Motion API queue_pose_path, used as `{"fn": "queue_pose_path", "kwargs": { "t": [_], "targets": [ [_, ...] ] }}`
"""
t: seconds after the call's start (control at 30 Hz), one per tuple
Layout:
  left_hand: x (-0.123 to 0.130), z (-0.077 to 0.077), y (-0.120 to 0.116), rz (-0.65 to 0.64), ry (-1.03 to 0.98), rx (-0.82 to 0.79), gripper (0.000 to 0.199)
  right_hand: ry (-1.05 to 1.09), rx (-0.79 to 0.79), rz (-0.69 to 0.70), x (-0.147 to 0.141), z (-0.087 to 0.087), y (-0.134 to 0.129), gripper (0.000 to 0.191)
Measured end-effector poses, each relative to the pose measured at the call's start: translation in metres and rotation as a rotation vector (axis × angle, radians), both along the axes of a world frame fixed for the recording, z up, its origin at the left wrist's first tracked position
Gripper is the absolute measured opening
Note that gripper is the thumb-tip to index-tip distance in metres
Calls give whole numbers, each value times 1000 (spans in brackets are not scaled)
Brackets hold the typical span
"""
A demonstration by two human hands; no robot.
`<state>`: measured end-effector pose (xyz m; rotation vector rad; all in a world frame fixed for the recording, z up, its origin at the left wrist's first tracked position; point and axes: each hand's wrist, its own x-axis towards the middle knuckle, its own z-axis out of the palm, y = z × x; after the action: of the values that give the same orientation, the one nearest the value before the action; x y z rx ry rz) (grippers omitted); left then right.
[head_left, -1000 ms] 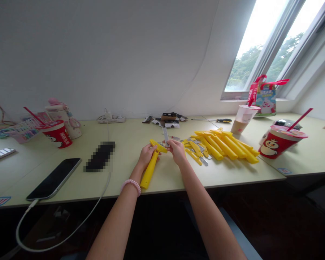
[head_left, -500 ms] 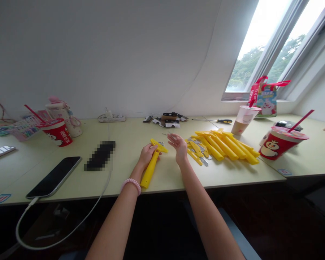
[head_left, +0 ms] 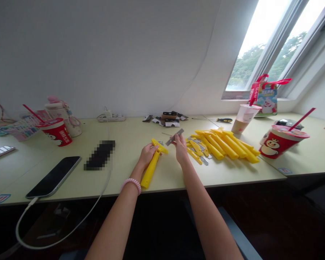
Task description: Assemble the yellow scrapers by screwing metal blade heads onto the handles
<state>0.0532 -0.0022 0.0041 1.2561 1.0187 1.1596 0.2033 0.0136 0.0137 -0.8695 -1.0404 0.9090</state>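
Observation:
My left hand (head_left: 147,155) is closed around the neck of a yellow scraper handle (head_left: 151,170), whose lower end points toward the table's front edge. In my right hand (head_left: 181,147) a flat grey metal blade (head_left: 174,137) is pinched, tilted, just right of the handle's wide head and apart from it. A small heap of screws (head_left: 161,143) lies behind that head, partly hidden. To the right of my right hand are loose yellow plastic pieces (head_left: 195,147) mixed with metal blades (head_left: 204,160). Beside them several yellow handles (head_left: 224,145) are piled up.
Small black boxes (head_left: 171,119) and a screwdriver (head_left: 224,120) lie near the wall. Drink cups stand at right (head_left: 276,143) and left (head_left: 59,133), with a clear cup (head_left: 243,121) behind the handles. A phone (head_left: 55,176) with a white cable (head_left: 104,187) lies at left.
The blade in my right hand has turned, so its flat face now shows where only a thin edge did. My left hand and the scraper handle have stayed almost still.

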Motion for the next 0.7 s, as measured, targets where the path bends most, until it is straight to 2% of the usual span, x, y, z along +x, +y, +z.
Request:
{"fn": "queue_pose_path", "kwargs": {
  "t": [0.1, 0.2, 0.27, 0.43, 0.6, 0.7],
  "targets": [
    [0, -1, 1, -12, 6, 9, 27, -249, -28, 71, -6, -2, -2, 31],
    [0, 0, -1, -21, 12, 31, 29, -392, -25, -23, -7, -2, -6, 35],
    [0, 3, -2, -33, 22, 41, 29, -441, -13, -78, -6, -1, -8, 35],
    [0, 8, -6, -82, 5, 31, 26, -556, 26, -57, -8, -4, -8, 29],
    [0, 9, -7, -114, -16, 33, 25, -637, 41, -114, -12, -7, -6, 27],
    [-1, 7, -6, -139, -30, 51, 29, -638, 39, -63, -12, -8, -5, 28]
  ]
}}
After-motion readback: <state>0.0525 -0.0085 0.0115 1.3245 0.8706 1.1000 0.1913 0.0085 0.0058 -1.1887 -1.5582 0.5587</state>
